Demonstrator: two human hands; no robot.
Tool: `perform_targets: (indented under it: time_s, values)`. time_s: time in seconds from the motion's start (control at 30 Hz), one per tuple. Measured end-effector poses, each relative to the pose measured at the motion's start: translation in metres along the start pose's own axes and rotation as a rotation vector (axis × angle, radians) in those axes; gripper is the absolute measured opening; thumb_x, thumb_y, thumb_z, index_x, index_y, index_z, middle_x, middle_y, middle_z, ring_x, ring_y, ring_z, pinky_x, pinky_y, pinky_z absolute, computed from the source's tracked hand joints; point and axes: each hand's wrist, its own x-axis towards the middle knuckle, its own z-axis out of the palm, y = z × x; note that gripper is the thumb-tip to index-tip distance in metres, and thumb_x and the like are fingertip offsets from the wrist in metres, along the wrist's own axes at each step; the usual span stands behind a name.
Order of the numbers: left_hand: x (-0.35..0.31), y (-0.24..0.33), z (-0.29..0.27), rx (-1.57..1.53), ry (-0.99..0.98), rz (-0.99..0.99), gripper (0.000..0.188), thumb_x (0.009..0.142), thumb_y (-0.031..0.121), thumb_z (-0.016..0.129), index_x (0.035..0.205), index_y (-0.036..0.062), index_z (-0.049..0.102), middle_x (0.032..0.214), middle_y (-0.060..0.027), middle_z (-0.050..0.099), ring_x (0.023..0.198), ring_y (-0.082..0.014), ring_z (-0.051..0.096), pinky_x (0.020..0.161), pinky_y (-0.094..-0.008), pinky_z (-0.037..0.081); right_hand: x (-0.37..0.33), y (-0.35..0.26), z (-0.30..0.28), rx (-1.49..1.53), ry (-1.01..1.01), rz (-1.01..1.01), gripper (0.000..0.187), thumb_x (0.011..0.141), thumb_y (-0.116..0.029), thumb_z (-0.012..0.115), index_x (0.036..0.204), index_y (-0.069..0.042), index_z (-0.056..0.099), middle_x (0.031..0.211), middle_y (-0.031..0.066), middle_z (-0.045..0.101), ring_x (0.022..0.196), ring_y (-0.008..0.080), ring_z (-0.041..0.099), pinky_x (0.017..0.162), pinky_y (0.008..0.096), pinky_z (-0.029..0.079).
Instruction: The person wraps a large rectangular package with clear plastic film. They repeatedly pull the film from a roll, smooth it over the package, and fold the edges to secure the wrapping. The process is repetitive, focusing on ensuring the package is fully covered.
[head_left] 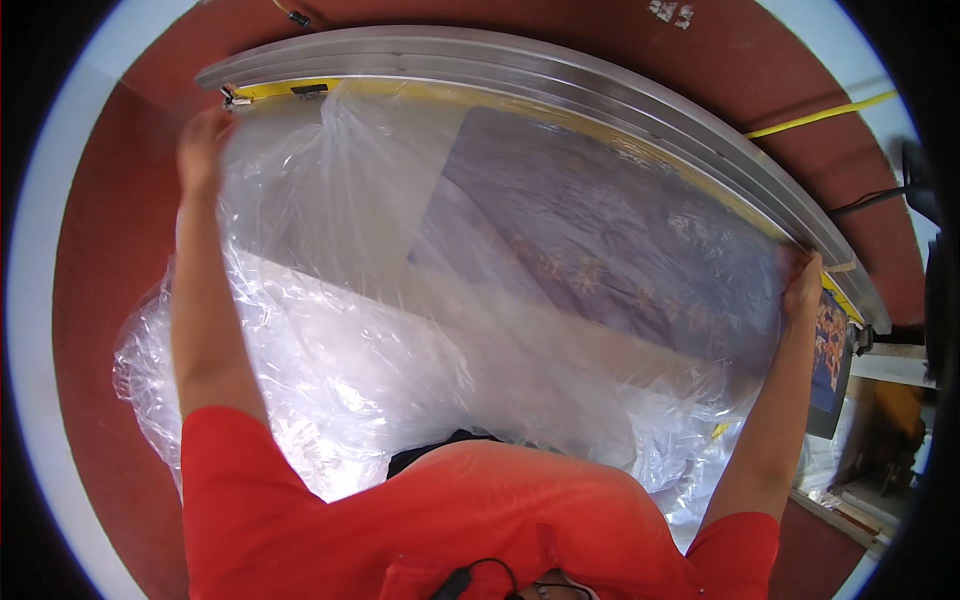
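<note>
A large clear plastic sheet point(350, 310) is stretched out in front of me, wrinkled and hanging loose toward my body. My left hand point(203, 145), somewhat blurred, is closed on the sheet's far left corner, close to the end of a long metal rail point(420, 48). At the far right, my right hand point(800, 282) grips the sheet's edge beside the same rail. Through the film shows a dark printed panel point(600, 220) with orange flower-like shapes, lying on a pale surface. Part of the printed picture point(826, 350) sticks out uncovered past my right forearm.
A yellow strip point(270, 90) runs along the inner side of the rail. Reddish-brown floor point(100, 250) surrounds the setup. A yellow cable point(820, 118) and a black cable point(865, 203) lie at the right. Beyond the right end stands a frame with dark parts point(890, 430).
</note>
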Motion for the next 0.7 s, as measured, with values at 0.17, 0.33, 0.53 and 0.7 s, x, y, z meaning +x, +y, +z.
perform_targets:
  time_s: [0.17,0.33,0.53,0.7]
  values:
    - [-0.198,-0.155,-0.173,-0.355,0.558,-0.796,0.018,0.076,0.02,0.048,0.081,0.004,0.054,0.069,-0.0061,0.05,0.059,-0.0147,0.052,0.048,-0.0223,0.043,-0.024,-0.011,0.026,-0.016,-0.095,0.037,0.031,0.081,-0.028,0.046,0.09,0.001,0.048,0.083,0.0107,0.051,0.079,0.021,0.054,0.073,0.0306,0.043]
    - [-0.436,-0.161,-0.112,-0.327,-0.282,-1.588,0.033,0.073,0.022,0.052,0.105,0.0179,0.049,0.086,0.0014,0.055,0.078,-0.0164,0.05,0.062,-0.042,0.042,-0.038,-0.033,0.019,-0.38,-0.266,-0.126,0.021,0.079,-0.025,0.052,0.074,-0.005,0.05,0.064,0.0023,0.049,0.056,0.0118,0.049,0.051,0.022,0.04]
    - [-0.45,-0.002,0.057,-0.417,-0.678,-1.119,0.033,0.077,0.021,0.052,0.109,0.0157,0.046,0.095,0.0026,0.053,0.09,-0.0155,0.047,0.069,-0.0411,0.041,-0.138,-0.102,0.021,-0.085,-0.209,-0.311,0.012,0.079,-0.016,0.053,0.073,-0.007,0.051,0.062,-0.0006,0.049,0.052,0.0066,0.046,0.048,0.0196,0.04]
    - [-0.427,0.05,0.1,-0.427,-0.902,-0.91,0.033,0.077,0.021,0.052,0.108,0.0146,0.046,0.095,0.0018,0.054,0.09,-0.0157,0.048,0.07,-0.0403,0.041,-0.242,-0.039,-0.048,-0.31,-0.56,-0.19,0.008,0.078,-0.011,0.054,0.085,-0.007,0.051,0.076,0.0025,0.054,0.067,0.011,0.054,0.055,0.0246,0.045]
